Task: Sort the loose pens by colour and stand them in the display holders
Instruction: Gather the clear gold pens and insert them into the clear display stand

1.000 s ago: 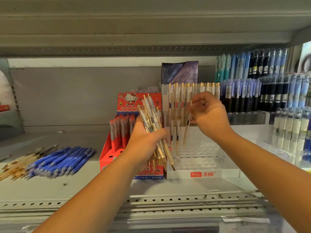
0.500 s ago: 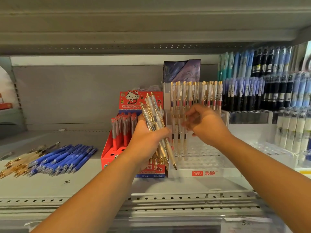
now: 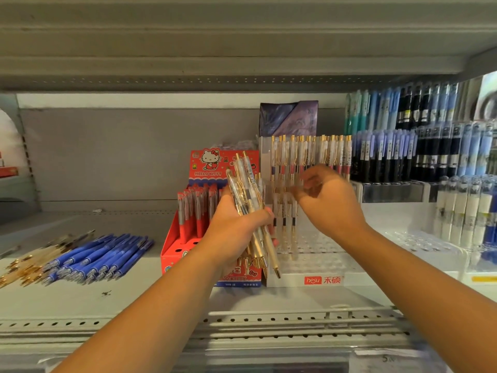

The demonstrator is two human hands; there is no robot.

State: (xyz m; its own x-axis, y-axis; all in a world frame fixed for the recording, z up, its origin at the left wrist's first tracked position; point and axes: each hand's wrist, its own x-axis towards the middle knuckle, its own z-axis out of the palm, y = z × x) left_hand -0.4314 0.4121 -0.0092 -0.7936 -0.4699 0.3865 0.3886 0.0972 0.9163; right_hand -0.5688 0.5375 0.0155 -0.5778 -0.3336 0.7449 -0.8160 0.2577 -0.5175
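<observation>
Clear glossy plastic pens (image 3: 250, 208), gold-metal tips

Open along the front edge of the shelf (image 3: 134, 300) and toward its back-left corner. Blocked near the left edge by loose blue pens (image 3: 102, 257), at centre by the Hello Kitty box (image 3: 188, 238) and clear pen holder (image 3: 322, 254), overhead by the upper shelf (image 3: 242, 36).

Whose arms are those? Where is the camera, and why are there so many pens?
There is no machine here, just a person sorting pens. The camera sits on their head, so you see their two arms reaching out. The left hand grips a bunch of clear-and-gold pens. The right hand is by the white holder, where more such pens stand; it is too blurred to tell whether it holds one. Loose blue pens lie on the shelf, left of a red box.
</observation>
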